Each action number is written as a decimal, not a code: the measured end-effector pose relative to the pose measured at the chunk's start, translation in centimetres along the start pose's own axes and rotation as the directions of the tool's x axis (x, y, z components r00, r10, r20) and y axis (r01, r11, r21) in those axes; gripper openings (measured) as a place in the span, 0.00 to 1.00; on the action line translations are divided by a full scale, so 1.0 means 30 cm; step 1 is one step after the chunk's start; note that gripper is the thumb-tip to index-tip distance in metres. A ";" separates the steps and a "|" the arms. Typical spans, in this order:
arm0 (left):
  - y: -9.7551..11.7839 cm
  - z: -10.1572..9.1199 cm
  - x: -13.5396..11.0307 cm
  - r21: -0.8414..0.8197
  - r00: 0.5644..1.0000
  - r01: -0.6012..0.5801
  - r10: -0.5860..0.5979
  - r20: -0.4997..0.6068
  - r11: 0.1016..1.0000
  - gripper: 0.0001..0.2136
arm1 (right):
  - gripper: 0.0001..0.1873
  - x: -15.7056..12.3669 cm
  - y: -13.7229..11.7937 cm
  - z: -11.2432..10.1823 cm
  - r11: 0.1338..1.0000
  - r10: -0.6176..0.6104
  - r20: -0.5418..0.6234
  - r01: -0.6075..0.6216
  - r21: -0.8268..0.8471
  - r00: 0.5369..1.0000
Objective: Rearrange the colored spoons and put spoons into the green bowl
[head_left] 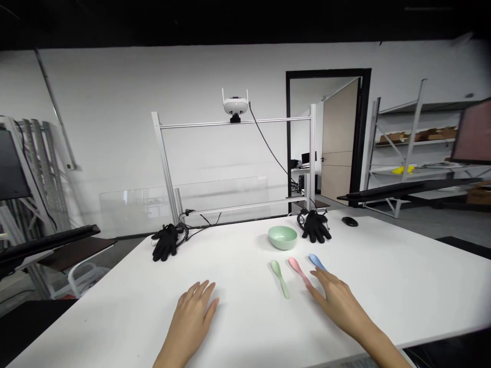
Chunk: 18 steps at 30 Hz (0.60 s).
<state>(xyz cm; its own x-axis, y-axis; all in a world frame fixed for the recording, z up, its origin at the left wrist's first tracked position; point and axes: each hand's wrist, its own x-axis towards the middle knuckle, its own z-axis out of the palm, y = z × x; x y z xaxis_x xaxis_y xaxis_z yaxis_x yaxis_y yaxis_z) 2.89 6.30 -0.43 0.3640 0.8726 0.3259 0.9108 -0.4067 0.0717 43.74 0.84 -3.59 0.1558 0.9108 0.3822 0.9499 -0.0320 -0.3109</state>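
Observation:
Three spoons lie side by side on the white table, their bowls pointing away from me. The green spoon is leftmost, the pink spoon in the middle, the blue spoon on the right. Over the handles of the pink and blue spoons is my right hand, fingers apart; it hides the blue handle, and I cannot tell if it touches either spoon. My left hand rests to the left with fingers spread, holding nothing. Behind the spoons stands a light green bowl, upright.
A black glove lies at the table's back left, another black glove at the back right, both beside cables. A black mouse sits farther right. Behind the table rises a metal frame carrying a white device with antennas.

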 end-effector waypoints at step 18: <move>0.001 -0.009 -0.013 -0.062 0.999 0.003 -0.005 -0.039 0.998 0.23 | 0.26 0.011 0.000 -0.008 1.000 0.012 -0.041 -0.013 -0.029 0.999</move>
<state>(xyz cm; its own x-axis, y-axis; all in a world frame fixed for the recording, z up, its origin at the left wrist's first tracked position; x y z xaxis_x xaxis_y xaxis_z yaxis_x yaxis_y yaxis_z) 2.73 5.87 -0.31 0.3514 0.8634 0.3620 0.8980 -0.4202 0.1306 43.84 1.04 -3.26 0.1779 0.8927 0.4141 0.9552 -0.0555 -0.2907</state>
